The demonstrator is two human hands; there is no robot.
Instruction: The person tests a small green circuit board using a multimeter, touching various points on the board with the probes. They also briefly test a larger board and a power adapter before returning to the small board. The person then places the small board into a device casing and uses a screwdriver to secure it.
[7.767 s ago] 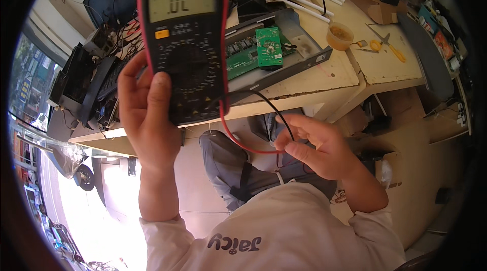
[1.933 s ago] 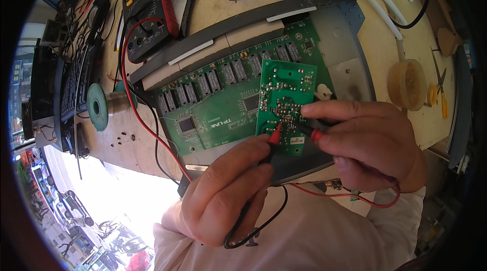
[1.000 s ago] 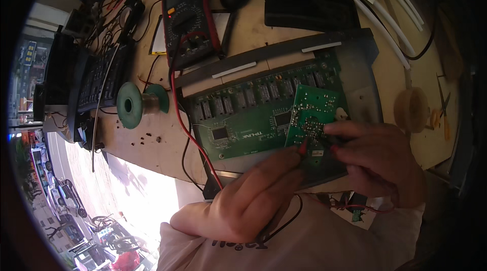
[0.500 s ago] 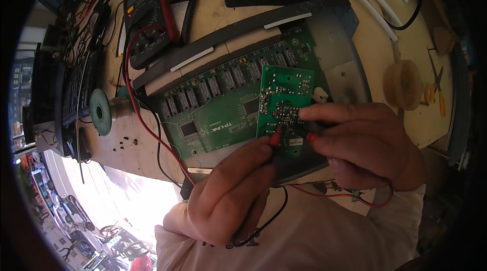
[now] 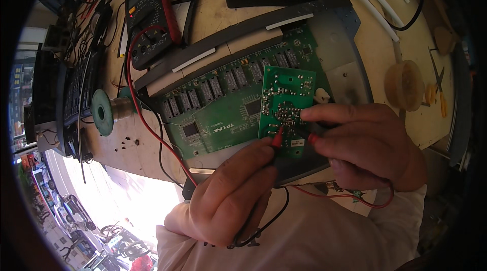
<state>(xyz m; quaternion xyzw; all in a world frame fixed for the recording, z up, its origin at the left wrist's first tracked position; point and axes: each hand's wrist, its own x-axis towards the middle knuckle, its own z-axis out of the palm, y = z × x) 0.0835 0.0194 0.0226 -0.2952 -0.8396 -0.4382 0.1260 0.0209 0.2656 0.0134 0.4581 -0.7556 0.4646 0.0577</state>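
A small green circuit board (image 5: 286,80), its soldered side up, lies over a larger green circuit board (image 5: 223,141) in an open metal case. My left hand (image 5: 228,195) pinches a red-ended test probe (image 5: 277,138), its point touching or close to the small board's lower middle. A black lead hangs below that hand. In my right hand (image 5: 373,141) is another test probe (image 5: 313,139), red where it shows, aimed at the same solder joints. The right forefinger lies along the small board's right edge. Whether the two tips make contact is too small to tell.
Behind the case lies a dark multimeter (image 5: 147,25) with a red lead (image 5: 161,141) running toward me. A solder spool (image 5: 103,112) and small screws (image 5: 129,142) are at left. To the right are a tape roll (image 5: 404,86) and scissors (image 5: 440,86).
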